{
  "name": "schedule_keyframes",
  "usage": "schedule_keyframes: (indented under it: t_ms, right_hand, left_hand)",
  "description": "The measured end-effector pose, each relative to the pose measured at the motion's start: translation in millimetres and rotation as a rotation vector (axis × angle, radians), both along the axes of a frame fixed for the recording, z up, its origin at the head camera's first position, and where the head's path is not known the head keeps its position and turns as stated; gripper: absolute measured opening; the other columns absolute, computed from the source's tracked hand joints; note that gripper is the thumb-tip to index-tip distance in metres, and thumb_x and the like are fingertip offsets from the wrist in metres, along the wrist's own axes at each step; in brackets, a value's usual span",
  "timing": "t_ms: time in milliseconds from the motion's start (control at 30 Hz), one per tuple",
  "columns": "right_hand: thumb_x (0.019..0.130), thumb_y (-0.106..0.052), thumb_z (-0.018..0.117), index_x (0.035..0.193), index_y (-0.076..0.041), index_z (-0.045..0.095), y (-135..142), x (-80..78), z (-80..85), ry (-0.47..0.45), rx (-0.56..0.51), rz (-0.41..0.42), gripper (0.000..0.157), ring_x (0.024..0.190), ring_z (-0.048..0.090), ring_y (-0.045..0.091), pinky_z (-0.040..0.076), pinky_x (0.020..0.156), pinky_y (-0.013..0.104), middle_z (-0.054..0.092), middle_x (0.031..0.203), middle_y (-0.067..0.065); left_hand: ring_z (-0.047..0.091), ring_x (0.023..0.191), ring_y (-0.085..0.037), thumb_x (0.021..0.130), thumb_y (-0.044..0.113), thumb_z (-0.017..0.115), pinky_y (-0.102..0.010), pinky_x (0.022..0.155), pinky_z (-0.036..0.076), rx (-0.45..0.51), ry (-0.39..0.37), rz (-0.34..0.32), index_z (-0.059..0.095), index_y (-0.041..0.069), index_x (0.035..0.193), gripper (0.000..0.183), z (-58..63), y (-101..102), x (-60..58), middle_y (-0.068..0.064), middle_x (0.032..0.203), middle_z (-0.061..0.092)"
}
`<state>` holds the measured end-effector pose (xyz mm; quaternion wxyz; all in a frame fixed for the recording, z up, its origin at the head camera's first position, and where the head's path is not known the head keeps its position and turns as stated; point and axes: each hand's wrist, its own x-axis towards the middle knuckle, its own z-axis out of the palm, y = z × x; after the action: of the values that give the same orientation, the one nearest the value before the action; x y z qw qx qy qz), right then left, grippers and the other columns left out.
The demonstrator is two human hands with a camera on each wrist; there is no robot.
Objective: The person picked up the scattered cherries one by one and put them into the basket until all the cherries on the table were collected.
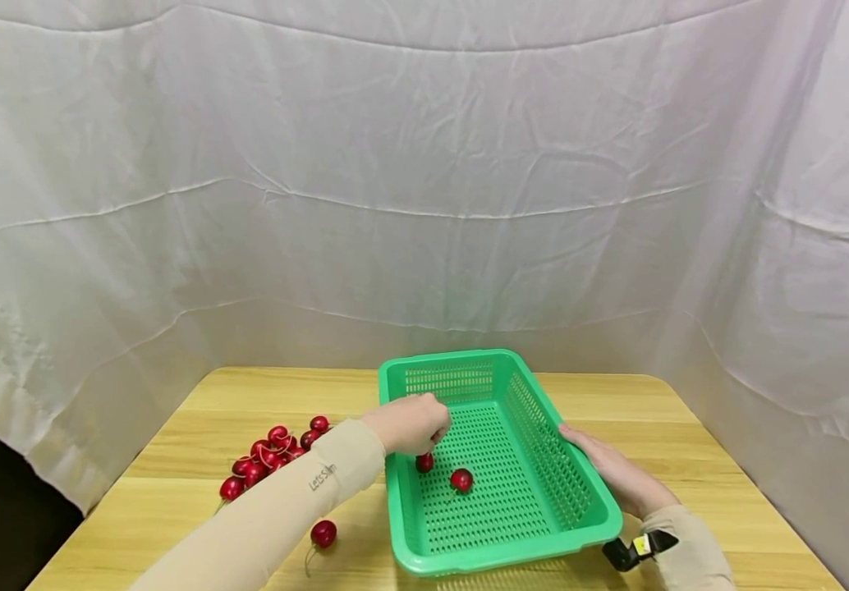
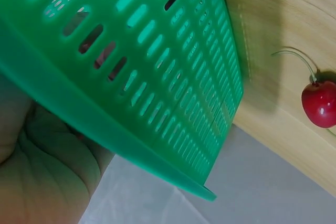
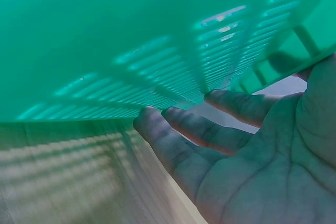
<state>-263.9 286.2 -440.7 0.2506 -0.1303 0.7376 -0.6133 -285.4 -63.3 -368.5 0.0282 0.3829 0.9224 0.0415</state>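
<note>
While starting on the left, with a wrinkly white cloth [image 1: 439, 271] hanging behind everything, seeing a pile of red cherries [image 1: 268, 456] lying close together on the wooden desk [image 1: 173, 476]. Next, closer to the front, finding one lone cherry [image 1: 323, 533] lying on the desk, near the green basket [image 1: 513, 550] but outside, with a thin stem showing. Wearing a light sleeve [image 1: 277, 517] with dark letters on the left arm, and having the left hand [image 1: 410, 423] over the left edge, inside the basket. Showing bent fingers there, but not showing enough to tell if that hand is holding anything. Just below that hand, seeing one small cherry [image 1: 424, 463] inside the basket, without being able to tell if touching. A bit more to the right, finding a round cherry [image 1: 461, 480] lying on the basket's floor full of little holes. Farthest right, holding the basket's side with the right hand [image 1: 612, 469], putting the thumb on the edge and the fingers against the outside wall. By that wrist, wearing a small black thing [image 1: 639, 550] with a yellow patch.
</note>
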Motion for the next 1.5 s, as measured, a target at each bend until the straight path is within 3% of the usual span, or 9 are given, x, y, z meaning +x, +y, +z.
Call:
schedule_keyframes:
  t_ms: [300, 800, 1033, 1167, 1300, 1500]
  right_hand:
    - [0.115, -0.057, 0.027, 0.167, 0.008, 0.002, 1.2, -1.5, -0.6, -0.009, -0.005, 0.007, 0.086, 0.113, 0.073, 0.027, 0.063, 0.095, 0.048, 0.063, 0.138, 0.022]
    - [0.115, -0.058, 0.027, 0.167, 0.008, 0.001, 0.6, -2.7, -0.9, -0.010, 0.010, 0.003, 0.088, 0.110, 0.074, 0.026, 0.064, 0.094, 0.048, 0.063, 0.136, 0.022]
    - [0.115, -0.058, 0.028, 0.167, 0.008, 0.001, 1.0, -2.8, 0.3, -0.011, 0.020, -0.002, 0.088, 0.110, 0.074, 0.026, 0.064, 0.093, 0.047, 0.063, 0.136, 0.022]
    - [0.115, -0.058, 0.028, 0.167, 0.008, 0.001, 2.2, -1.6, 1.6, -0.009, 0.027, -0.005, 0.089, 0.110, 0.073, 0.025, 0.064, 0.093, 0.047, 0.062, 0.136, 0.023]
    - [0.115, -0.058, 0.028, 0.167, 0.008, 0.001, 3.0, -0.5, 1.6, -0.008, 0.028, -0.006, 0.088, 0.110, 0.073, 0.025, 0.064, 0.093, 0.046, 0.062, 0.136, 0.023]
    - [0.115, -0.057, 0.027, 0.167, 0.008, 0.002, 3.9, -0.7, 0.6, -0.004, 0.021, 0.000, 0.087, 0.110, 0.073, 0.024, 0.064, 0.094, 0.046, 0.062, 0.136, 0.022]
  left_hand:
    - [0.038, 0.060, -0.004, 0.087, -0.013, 0.065, -0.016, 0.056, 0.034, 0.017, 0.024, -0.032, 0.054, 0.018, 0.064, 0.040, 0.3, 1.1, -1.2, 0.010, 0.063, 0.046]
    - [0.048, 0.065, -0.004, 0.093, -0.003, 0.072, -0.017, 0.064, 0.044, 0.077, 0.046, -0.074, 0.063, 0.018, 0.072, 0.031, 11.2, -3.4, 2.2, 0.011, 0.070, 0.058]
    - [0.054, 0.069, -0.005, 0.096, 0.004, 0.076, -0.021, 0.069, 0.049, 0.139, 0.041, -0.065, 0.070, 0.015, 0.080, 0.020, 31.7, -9.6, 14.1, 0.007, 0.078, 0.068]
    - [0.055, 0.068, -0.005, 0.095, 0.004, 0.076, -0.020, 0.068, 0.049, 0.193, 0.087, -0.097, 0.070, 0.014, 0.082, 0.018, 42.7, -15.9, 21.0, 0.005, 0.077, 0.069]
    - [0.058, 0.069, -0.007, 0.095, 0.004, 0.078, -0.020, 0.068, 0.050, 0.261, 0.130, -0.130, 0.068, 0.015, 0.082, 0.019, 49.2, -26.1, 28.0, 0.005, 0.078, 0.069]
    - [0.060, 0.071, 0.000, 0.096, 0.008, 0.080, -0.017, 0.070, 0.054, 0.334, 0.113, -0.107, 0.070, 0.015, 0.086, 0.016, 53.9, -45.2, 41.6, 0.007, 0.083, 0.073]
